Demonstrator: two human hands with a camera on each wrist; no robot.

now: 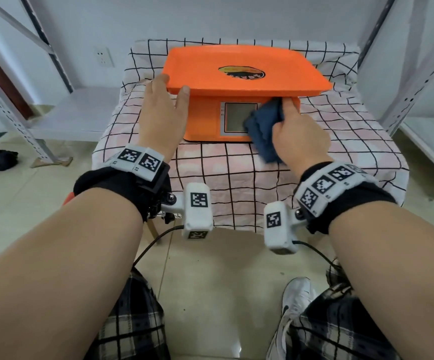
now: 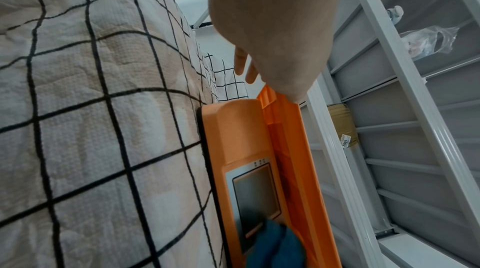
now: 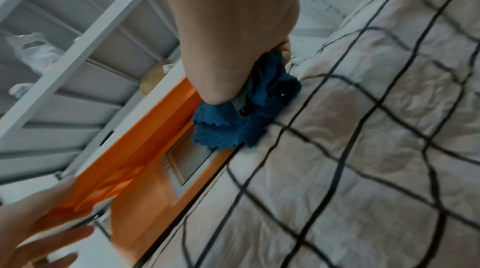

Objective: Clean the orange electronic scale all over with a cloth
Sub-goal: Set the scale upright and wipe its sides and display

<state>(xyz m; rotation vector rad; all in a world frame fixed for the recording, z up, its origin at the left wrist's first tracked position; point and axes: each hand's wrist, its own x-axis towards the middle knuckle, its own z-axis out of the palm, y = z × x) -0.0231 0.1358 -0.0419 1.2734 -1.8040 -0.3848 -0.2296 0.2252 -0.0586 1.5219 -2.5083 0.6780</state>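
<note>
Grey slotted-steel shelving (image 1: 408, 97) flanks a small table draped in a checked cloth (image 1: 236, 172) on a tiled floor (image 1: 28, 198), marking this as a storeroom. A taped cardboard box (image 2: 342, 124) and a plastic bag (image 2: 428, 42) sit on the shelves.

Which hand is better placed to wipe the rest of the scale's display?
Right. The right hand grips the blue cloth against the scale, overlapping the right edge of the display. The left hand holds no cloth and rests on the left corner of the tray, probably steadying it.
</note>
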